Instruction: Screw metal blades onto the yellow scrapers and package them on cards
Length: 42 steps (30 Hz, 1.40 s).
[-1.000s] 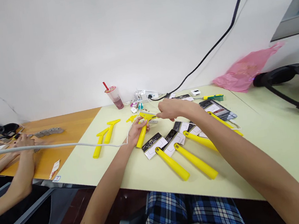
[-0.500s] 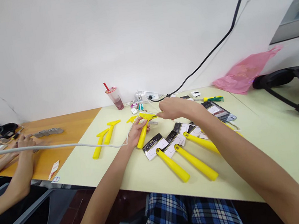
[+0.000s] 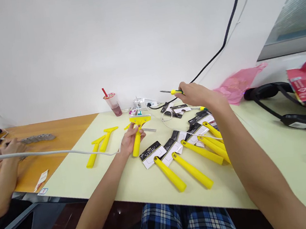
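My left hand (image 3: 127, 141) grips the handle of a yellow scraper (image 3: 137, 143), its wide head tilted up with a metal strip and small screws showing. Raised to the right of it, my right hand (image 3: 194, 93) is closed on a screwdriver (image 3: 176, 92) with a yellow-green handle; the shaft points left, apart from the scraper. Left of my left hand lie two yellow T-shaped scraper parts (image 3: 106, 140). In front of me are several loose yellow handles (image 3: 192, 170) beside black-and-white packaging cards (image 3: 152, 154). A flat metal strip (image 3: 149, 130) rests just behind the scraper.
A cup with a red straw (image 3: 114, 106) and a power strip (image 3: 150, 103) stand by the wall. A white cable (image 3: 62, 152) crosses the view at left. At right are a pink bag (image 3: 239, 82) and a black headset (image 3: 282, 112). Another person's hands (image 3: 12, 150) work at the left.
My right hand has lifted away from the scraper head, up and to the right, with the screwdriver. The scraper in my left hand has turned so its wide head faces me.
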Available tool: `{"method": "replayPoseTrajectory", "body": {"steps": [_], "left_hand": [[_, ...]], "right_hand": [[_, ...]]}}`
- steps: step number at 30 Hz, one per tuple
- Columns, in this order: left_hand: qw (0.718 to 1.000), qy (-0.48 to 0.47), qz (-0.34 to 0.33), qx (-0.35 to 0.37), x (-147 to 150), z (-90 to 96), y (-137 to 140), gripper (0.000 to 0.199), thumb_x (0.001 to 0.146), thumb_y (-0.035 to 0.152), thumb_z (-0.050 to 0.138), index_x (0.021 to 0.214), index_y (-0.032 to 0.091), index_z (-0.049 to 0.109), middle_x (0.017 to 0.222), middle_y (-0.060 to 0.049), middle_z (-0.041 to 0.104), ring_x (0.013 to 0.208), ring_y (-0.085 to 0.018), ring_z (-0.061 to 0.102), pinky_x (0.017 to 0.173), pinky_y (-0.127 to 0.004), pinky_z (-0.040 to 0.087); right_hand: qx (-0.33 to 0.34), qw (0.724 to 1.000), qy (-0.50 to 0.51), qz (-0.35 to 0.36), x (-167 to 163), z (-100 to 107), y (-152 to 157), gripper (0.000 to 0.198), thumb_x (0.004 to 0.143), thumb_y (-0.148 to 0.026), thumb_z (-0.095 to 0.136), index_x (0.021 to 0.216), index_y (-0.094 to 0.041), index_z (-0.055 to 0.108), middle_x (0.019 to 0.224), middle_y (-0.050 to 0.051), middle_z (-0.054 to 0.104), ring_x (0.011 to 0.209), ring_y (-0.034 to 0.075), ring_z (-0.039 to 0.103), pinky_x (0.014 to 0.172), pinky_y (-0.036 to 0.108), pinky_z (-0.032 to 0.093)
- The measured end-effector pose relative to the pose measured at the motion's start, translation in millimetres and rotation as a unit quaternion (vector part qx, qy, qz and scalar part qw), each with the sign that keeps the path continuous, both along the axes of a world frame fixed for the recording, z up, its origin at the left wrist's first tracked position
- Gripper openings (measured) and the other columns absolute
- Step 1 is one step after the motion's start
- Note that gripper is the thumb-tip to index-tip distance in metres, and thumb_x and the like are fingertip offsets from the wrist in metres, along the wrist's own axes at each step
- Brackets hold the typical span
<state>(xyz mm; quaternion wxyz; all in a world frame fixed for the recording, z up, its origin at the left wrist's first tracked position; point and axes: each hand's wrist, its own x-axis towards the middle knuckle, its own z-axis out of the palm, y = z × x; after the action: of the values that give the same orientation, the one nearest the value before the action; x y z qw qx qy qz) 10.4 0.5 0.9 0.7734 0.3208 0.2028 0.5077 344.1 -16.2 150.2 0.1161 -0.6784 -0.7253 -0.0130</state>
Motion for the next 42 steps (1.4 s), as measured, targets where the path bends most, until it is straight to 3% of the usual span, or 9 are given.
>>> {"method": "replayPoseTrajectory", "body": {"steps": [4, 9, 14, 20, 24, 27, 31, 37, 42], "left_hand": [[1.0, 0.012, 0.012, 0.011, -0.4, 0.0, -2.0, 0.047, 0.076, 0.006, 0.087, 0.113, 0.029, 0.069, 0.106, 0.0, 0.067, 0.072, -0.008, 0.059, 0.076, -0.028, 0.05], [1.0, 0.004, 0.023, -0.001, 0.3, -3.7, 1.7, 0.047, 0.077, 0.006, 0.087, 0.114, 0.029, 0.068, 0.109, -0.001, 0.068, 0.076, -0.009, 0.063, 0.078, -0.028, 0.053], [0.999, -0.015, 0.035, -0.02, 1.6, -6.3, 4.8, 0.039, 0.08, 0.006, 0.085, 0.108, 0.026, 0.065, 0.112, -0.001, 0.069, 0.078, -0.01, 0.065, 0.076, -0.026, 0.054], [0.997, -0.034, 0.048, -0.044, 2.6, -5.6, 6.3, 0.034, 0.082, 0.008, 0.083, 0.104, 0.024, 0.062, 0.107, -0.001, 0.07, 0.076, -0.011, 0.067, 0.073, -0.026, 0.055], [0.997, -0.051, 0.047, -0.043, 2.2, -5.7, 8.7, 0.031, 0.085, 0.01, 0.082, 0.103, 0.023, 0.061, 0.112, -0.002, 0.072, 0.076, -0.011, 0.067, 0.072, -0.026, 0.057], [0.996, -0.06, 0.045, -0.047, 1.1, -6.7, 10.5, 0.031, 0.085, 0.011, 0.083, 0.103, 0.023, 0.061, 0.114, -0.003, 0.072, 0.075, -0.01, 0.067, 0.072, -0.026, 0.058], [0.995, -0.076, 0.045, -0.048, 0.4, -6.7, 11.1, 0.032, 0.084, 0.011, 0.083, 0.102, 0.022, 0.06, 0.114, -0.003, 0.073, 0.075, -0.011, 0.068, 0.071, -0.026, 0.059], [0.994, -0.093, 0.044, -0.048, 0.9, -6.1, 11.5, 0.03, 0.084, 0.01, 0.082, 0.1, 0.022, 0.06, 0.103, -0.001, 0.072, 0.076, -0.012, 0.069, 0.072, -0.026, 0.058], [0.994, -0.085, 0.051, -0.044, 1.3, -10.5, 15.5, 0.028, 0.085, 0.011, 0.081, 0.101, 0.021, 0.061, 0.101, -0.002, 0.072, 0.075, -0.012, 0.069, 0.069, -0.025, 0.057]], "right_hand": [[-0.02, 1.0, -0.002, -0.023, 12.1, -14.3, 14.7, 0.044, 0.112, -0.045, 0.045, 0.121, -0.01, 0.07, 0.117, 0.024, 0.077, 0.099, 0.031, 0.07, 0.077, 0.034, 0.044], [-0.039, 0.999, -0.017, -0.028, 11.6, -31.9, 28.0, 0.046, 0.109, -0.052, 0.053, 0.12, -0.012, 0.073, 0.121, 0.022, 0.078, 0.101, 0.029, 0.072, 0.075, 0.031, 0.044], [-0.051, 0.998, -0.035, -0.009, 7.2, -50.6, 41.5, 0.04, 0.11, -0.043, 0.055, 0.121, -0.01, 0.075, 0.126, 0.023, 0.077, 0.105, 0.027, 0.073, 0.075, 0.029, 0.043], [-0.073, 0.996, -0.055, 0.02, 13.1, -74.2, 64.9, 0.036, 0.108, -0.041, 0.06, 0.109, -0.01, 0.078, 0.116, 0.02, 0.08, 0.096, 0.024, 0.072, 0.071, 0.027, 0.042], [-0.089, 0.993, -0.065, 0.051, 22.8, -84.1, 84.9, 0.017, 0.092, -0.022, 0.075, 0.104, -0.01, 0.079, 0.13, 0.021, 0.076, 0.107, 0.024, 0.071, 0.08, 0.023, 0.046], [-0.104, 0.989, -0.064, 0.078, 31.7, -93.2, 99.8, 0.027, 0.081, -0.014, 0.081, 0.108, -0.011, 0.08, 0.144, 0.021, 0.07, 0.118, 0.024, 0.069, 0.092, 0.022, 0.048], [-0.102, 0.991, -0.059, 0.069, 42.7, -110.2, 111.1, 0.036, 0.076, -0.017, 0.085, 0.112, -0.014, 0.08, 0.126, 0.015, 0.078, 0.106, 0.025, 0.073, 0.091, 0.026, 0.052], [-0.031, 0.995, -0.036, 0.083, 44.2, -119.0, 93.3, 0.009, 0.079, -0.02, 0.083, 0.083, -0.019, 0.075, 0.116, 0.013, 0.074, 0.09, 0.024, 0.07, 0.081, 0.032, 0.053], [0.046, 0.992, 0.002, 0.121, 23.7, -108.5, 45.3, 0.015, 0.092, -0.027, 0.074, 0.081, -0.022, 0.065, 0.12, 0.013, 0.069, 0.095, 0.025, 0.068, 0.083, 0.034, 0.052]]}}
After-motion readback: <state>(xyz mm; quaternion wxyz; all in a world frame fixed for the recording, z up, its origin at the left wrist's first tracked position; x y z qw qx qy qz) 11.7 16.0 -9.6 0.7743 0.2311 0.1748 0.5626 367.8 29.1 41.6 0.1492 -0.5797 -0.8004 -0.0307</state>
